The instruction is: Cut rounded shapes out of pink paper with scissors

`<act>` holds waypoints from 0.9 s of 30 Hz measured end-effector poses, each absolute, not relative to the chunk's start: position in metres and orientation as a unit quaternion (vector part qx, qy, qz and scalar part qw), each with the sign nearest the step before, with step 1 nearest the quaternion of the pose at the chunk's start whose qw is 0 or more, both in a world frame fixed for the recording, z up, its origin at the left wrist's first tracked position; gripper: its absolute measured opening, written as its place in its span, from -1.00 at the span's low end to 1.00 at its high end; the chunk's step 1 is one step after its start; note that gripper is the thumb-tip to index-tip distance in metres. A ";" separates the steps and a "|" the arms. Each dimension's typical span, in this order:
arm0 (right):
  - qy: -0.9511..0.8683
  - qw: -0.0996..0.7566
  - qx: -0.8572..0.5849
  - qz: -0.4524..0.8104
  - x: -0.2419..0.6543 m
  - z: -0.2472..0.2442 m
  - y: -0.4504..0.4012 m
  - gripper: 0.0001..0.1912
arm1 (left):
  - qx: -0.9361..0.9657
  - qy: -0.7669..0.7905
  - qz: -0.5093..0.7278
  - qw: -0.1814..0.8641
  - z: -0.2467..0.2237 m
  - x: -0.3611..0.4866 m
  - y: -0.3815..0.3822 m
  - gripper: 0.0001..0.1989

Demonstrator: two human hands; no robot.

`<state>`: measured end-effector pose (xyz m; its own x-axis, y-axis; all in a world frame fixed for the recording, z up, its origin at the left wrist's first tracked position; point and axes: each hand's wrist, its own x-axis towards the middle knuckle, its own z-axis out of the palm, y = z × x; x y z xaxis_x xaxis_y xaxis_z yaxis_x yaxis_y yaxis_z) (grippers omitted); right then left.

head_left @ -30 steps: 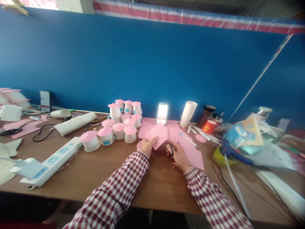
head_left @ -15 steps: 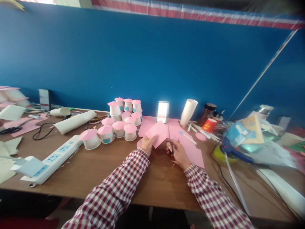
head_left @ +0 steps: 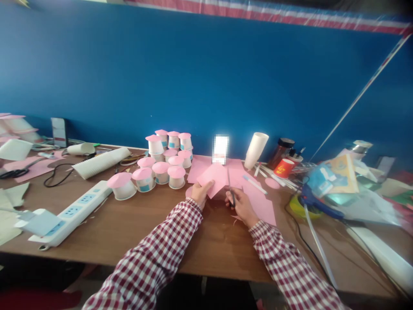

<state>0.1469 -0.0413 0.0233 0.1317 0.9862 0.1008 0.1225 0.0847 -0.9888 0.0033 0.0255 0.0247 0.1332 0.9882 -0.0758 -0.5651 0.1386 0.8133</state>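
My left hand point(head_left: 200, 193) pinches a piece of pink paper point(head_left: 211, 180) by its lower left edge, thumb on top. My right hand point(head_left: 242, 204) is closed round the dark handles of a pair of scissors point(head_left: 231, 192), whose blades point away from me along the paper's right edge. Whether the blades touch the paper I cannot tell. Behind and under the held piece lie larger pink sheets point(head_left: 262, 206), with a pen point(head_left: 254, 184) on them. To the left stand several white paper cups point(head_left: 143, 183) topped with pink paper cones point(head_left: 119, 180), some stacked.
A lit phone point(head_left: 220, 150) stands against the blue partition point(head_left: 206, 77). A power strip point(head_left: 72, 213) and a stack of white cups point(head_left: 100, 162) lie at left. At right are a white cup stack point(head_left: 256, 150), a red cup point(head_left: 283, 168), a blue glue gun point(head_left: 319, 206) and plastic bags point(head_left: 368, 202).
The view has shifted very slightly. Both hands keep their grip on the pink paper and the scissors, with hardly any visible movement.
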 end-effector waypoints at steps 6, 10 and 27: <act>-0.515 0.527 -0.531 0.418 0.147 0.022 -0.041 -0.57 | 0.314 0.331 0.564 0.689 0.026 0.004 0.025 -0.62; -0.521 0.524 -0.528 0.419 0.147 0.021 -0.041 -0.57 | 0.310 0.341 0.565 0.684 0.025 0.004 0.025 -0.63; -0.532 0.519 -0.529 0.409 0.146 0.023 -0.041 -0.59 | 0.311 0.352 0.559 0.683 0.017 0.007 0.031 -0.59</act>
<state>0.1458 -0.0415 0.0230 0.0989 0.9879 0.1197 0.1383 0.1054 -0.9848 0.0067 0.0312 0.0170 0.1269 0.9829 -0.1337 -0.5446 0.1817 0.8188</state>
